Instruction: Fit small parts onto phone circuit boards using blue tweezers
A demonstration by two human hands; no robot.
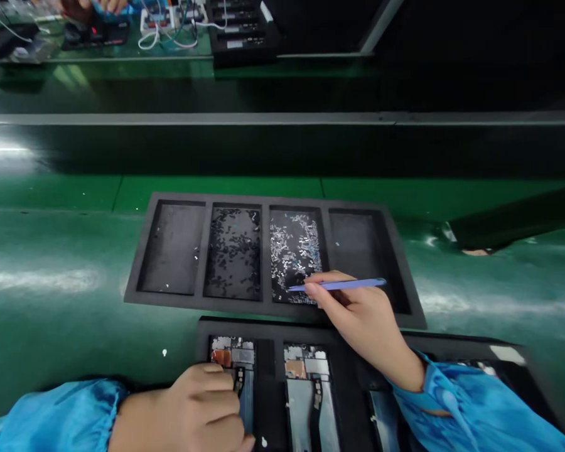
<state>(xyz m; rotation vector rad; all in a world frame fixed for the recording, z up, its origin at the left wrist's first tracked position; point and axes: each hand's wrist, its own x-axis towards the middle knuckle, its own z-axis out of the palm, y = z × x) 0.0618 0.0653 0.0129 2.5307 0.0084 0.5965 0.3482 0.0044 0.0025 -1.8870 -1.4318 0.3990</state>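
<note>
My right hand pinches blue-purple tweezers, their tips down in the third compartment of a dark foam tray. Many tiny silvery parts are scattered in that compartment. My left hand is closed, its fingers curled over the edge of an opened phone; what lies under them is hidden. Another opened phone, with circuit board and black flex cable showing, rests in the black foam holder between my hands. A further phone is partly covered by my right sleeve.
Small black parts fill the second compartment. The outer compartments hold a few specks. Across a gap, a far bench carries cables, a black rack and another person's hands. Someone's dark-clothed leg is at right.
</note>
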